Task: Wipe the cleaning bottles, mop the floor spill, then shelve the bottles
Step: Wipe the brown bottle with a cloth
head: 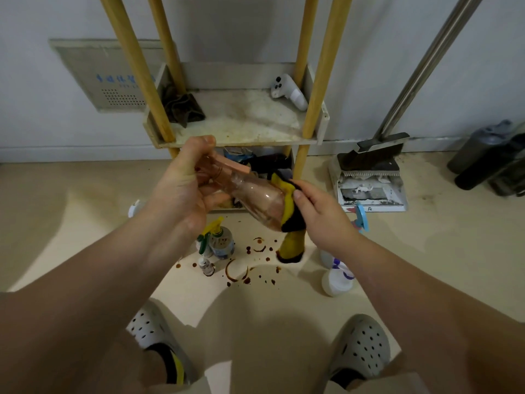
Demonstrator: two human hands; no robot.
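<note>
Pink spray bottle (pixel 255 197) gripped by my left hand (pixel 184 191) | right hand (pixel 321 214) pinched yellow-black cloth (pixel 288 207) against it | I judged wiping underway; floor spill (pixel 235 271) unmopped; other bottles (pixel 223 243) unshelved.

We see soft, dim indoor light from behind us, throwing broad blurry shadows across the floor (pixel 85 211). The wide lens splays the posts of the shelf (pixel 241 118) outward; our forearms (pixel 85 294) at the bottom edge look soft.
</note>
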